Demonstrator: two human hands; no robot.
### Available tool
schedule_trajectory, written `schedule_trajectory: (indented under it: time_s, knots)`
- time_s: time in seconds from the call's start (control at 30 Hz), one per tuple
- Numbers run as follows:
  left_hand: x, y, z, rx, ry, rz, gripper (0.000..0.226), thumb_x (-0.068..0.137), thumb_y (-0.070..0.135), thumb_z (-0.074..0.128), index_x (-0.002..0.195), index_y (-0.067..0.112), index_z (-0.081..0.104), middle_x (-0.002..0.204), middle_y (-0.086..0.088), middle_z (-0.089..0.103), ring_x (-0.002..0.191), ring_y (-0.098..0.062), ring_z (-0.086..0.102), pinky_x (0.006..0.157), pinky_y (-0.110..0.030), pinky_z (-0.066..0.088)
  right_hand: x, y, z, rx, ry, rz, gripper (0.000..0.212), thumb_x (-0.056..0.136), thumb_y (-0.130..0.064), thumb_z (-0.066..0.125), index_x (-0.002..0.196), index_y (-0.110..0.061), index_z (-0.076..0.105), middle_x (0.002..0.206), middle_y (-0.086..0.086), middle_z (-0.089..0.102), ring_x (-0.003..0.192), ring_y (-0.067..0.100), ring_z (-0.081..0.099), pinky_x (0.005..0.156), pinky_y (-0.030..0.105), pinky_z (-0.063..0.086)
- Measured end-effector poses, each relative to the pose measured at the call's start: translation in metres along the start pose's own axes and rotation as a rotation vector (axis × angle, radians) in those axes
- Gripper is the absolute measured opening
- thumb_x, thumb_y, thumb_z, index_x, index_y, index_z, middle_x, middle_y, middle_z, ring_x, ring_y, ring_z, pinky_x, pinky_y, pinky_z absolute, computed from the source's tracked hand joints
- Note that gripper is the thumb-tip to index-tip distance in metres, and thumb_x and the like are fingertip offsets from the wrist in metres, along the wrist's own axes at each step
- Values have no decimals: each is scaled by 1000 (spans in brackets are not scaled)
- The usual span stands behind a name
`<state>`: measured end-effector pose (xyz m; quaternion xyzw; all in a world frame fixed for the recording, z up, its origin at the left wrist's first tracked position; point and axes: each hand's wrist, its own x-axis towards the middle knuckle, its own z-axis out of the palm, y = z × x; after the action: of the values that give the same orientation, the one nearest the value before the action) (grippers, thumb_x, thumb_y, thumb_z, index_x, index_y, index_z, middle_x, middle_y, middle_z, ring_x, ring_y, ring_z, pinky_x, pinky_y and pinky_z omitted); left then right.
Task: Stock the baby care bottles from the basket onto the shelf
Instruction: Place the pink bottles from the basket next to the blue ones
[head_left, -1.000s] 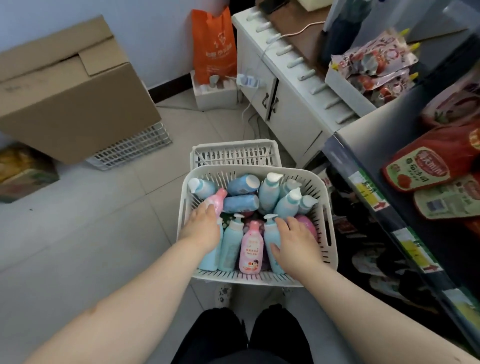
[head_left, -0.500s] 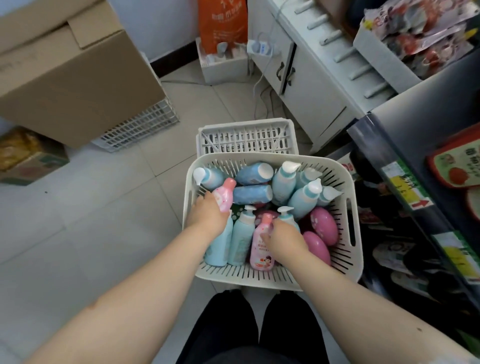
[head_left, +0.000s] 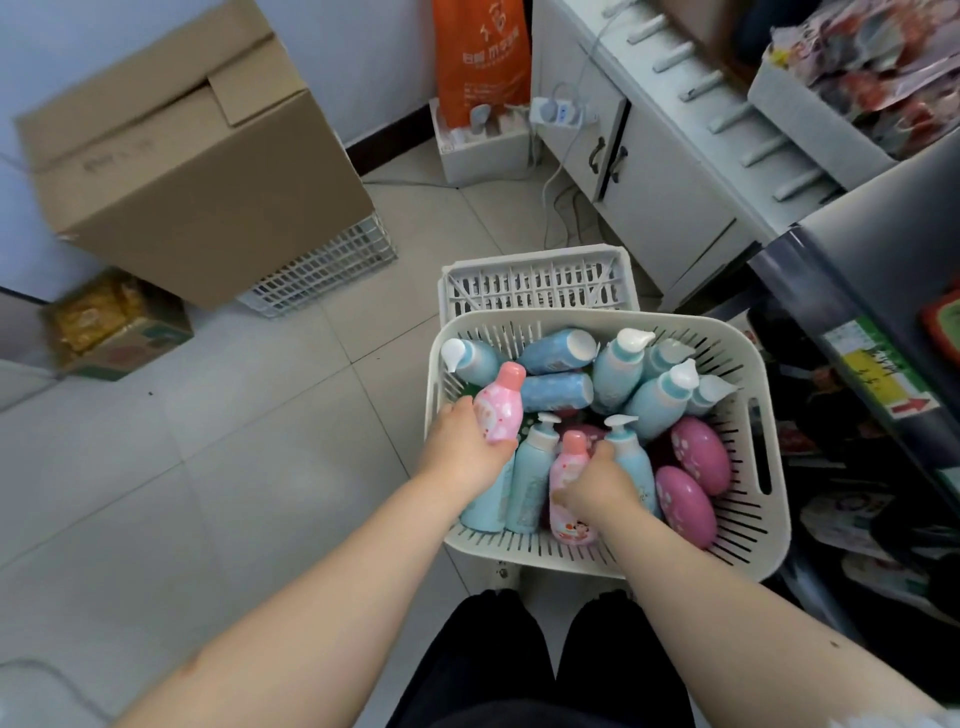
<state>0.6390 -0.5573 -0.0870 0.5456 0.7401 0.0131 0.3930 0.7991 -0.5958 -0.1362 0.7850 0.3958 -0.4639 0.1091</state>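
Observation:
A white slotted basket (head_left: 748, 551) stands on the floor in front of my knees, filled with several blue pump bottles, pink bottles and two magenta oval containers (head_left: 698, 454). My left hand (head_left: 462, 447) grips a small pink bottle (head_left: 500, 408) with a coral cap, raised at the basket's left side. My right hand (head_left: 597, 480) curls around the upper part of a pink bottle (head_left: 566, 499) with a cartoon label, standing among blue pump bottles (head_left: 535, 470). The shelf (head_left: 883, 364) runs along the right edge, with price tags on its rail.
A second white crate (head_left: 535, 283) sits just behind the basket. A big cardboard box (head_left: 192, 156) rests on a wire crate at the left. A white cabinet (head_left: 665, 171) and an orange bag (head_left: 480, 57) stand at the back. Tiled floor spreads to the left.
My left hand has lifted the small pink bottle higher out of the basket. My right hand moved from the blue pump bottle onto the pink cartoon bottle. The view tilted down and closer.

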Motion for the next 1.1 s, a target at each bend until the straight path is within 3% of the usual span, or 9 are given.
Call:
schedule_trajectory:
  time_s: [0.2, 0.4, 0.47, 0.6, 0.73, 0.97, 1.1]
  knots:
    - [-15, 5, -11, -30, 37, 69, 47, 72, 34, 69, 113, 16, 55, 112, -4, 56, 98, -25, 57, 77, -30, 45, -24, 4, -8, 43, 87, -94, 53, 80, -36, 64, 122, -13, 42, 115, 12, 62, 105, 33, 60, 80, 31, 43]
    - [-36, 35, -26, -76, 58, 189, 52, 70, 42, 75, 112, 20, 55, 111, -2, 57, 99, -23, 57, 81, -32, 46, -77, 12, -58, 176, 243, -213, 38, 84, -31, 62, 114, -13, 49, 107, 13, 66, 99, 34, 61, 79, 35, 48]
    - [-45, 52, -34, -104, 72, 249, 52, 68, 43, 77, 110, 22, 56, 107, 1, 59, 95, -21, 58, 77, -31, 46, -97, 15, -79, 237, 307, -250, 41, 81, -35, 66, 113, -15, 50, 103, 9, 67, 95, 31, 62, 81, 38, 51]
    - [-62, 86, -50, -128, 97, 360, 54, 64, 47, 76, 108, 24, 56, 106, 2, 61, 94, -21, 59, 80, -36, 50, -140, 25, -121, 357, 432, -301, 49, 76, -39, 71, 118, -24, 49, 95, -4, 61, 84, 17, 57, 65, 27, 44]
    - [-83, 127, -66, -186, 98, 518, 61, 56, 55, 73, 107, 26, 55, 104, 2, 61, 91, -20, 60, 81, -41, 52, -180, 37, -159, 414, 591, -350, 46, 73, -40, 74, 111, -27, 52, 94, -6, 61, 85, 15, 57, 70, 27, 42]
    - [-134, 210, -86, -250, 84, 814, 61, 61, 47, 80, 111, 22, 56, 105, 2, 61, 93, -18, 59, 82, -39, 52, -257, 73, -214, 485, 845, -399, 42, 69, -44, 77, 100, -33, 51, 86, -18, 58, 76, -4, 53, 59, 17, 38]
    - [-175, 251, -87, -286, 77, 975, 63, 62, 48, 81, 114, 23, 55, 107, 4, 61, 96, -15, 59, 85, -38, 51, -304, 100, -241, 525, 949, -400, 46, 68, -47, 79, 104, -34, 52, 90, -17, 61, 79, -3, 56, 60, 18, 42]
